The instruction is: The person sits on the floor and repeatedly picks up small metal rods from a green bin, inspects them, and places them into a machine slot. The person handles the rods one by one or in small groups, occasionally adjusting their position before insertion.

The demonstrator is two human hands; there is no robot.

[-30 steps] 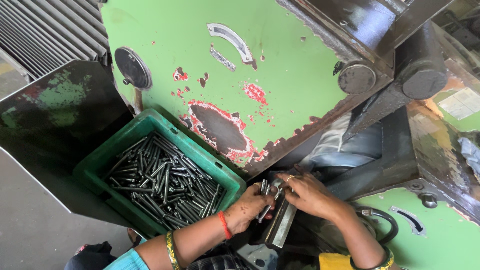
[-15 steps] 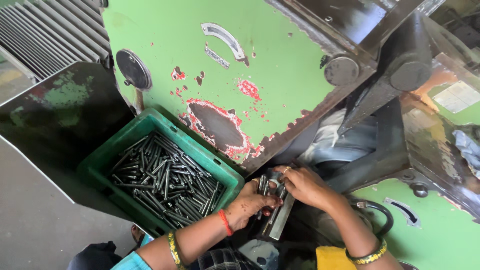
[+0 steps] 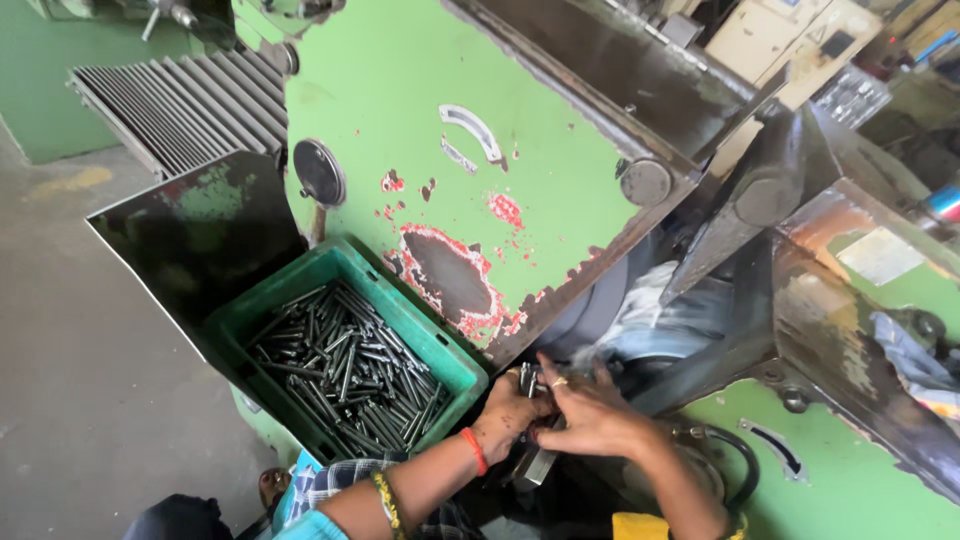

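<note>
My left hand (image 3: 507, 417) and my right hand (image 3: 590, 415) meet at a narrow metal guide rail (image 3: 538, 464) at the foot of a big green machine (image 3: 520, 140). Both hands close on a small bunch of short steel rods (image 3: 528, 380) held over that rail, close to the grinding wheel (image 3: 640, 310). The left wrist wears a red thread and a gold bangle; the right fingers wear rings. A green plastic crate (image 3: 455, 365) full of several dark steel rods (image 3: 345, 365) sits just left of my hands.
A dark sheet-metal tray (image 3: 190, 240) surrounds the crate on the left. A grey ribbed grating (image 3: 180, 105) lies further back. A black hose loop (image 3: 745, 455) and more green machine panels (image 3: 850, 480) stand to the right. Bare concrete floor (image 3: 80, 380) extends left.
The view has shifted right and down, so machine and crate sit further right in frame. My hands stay together on the rods at the rail, drawn a little closer together.
</note>
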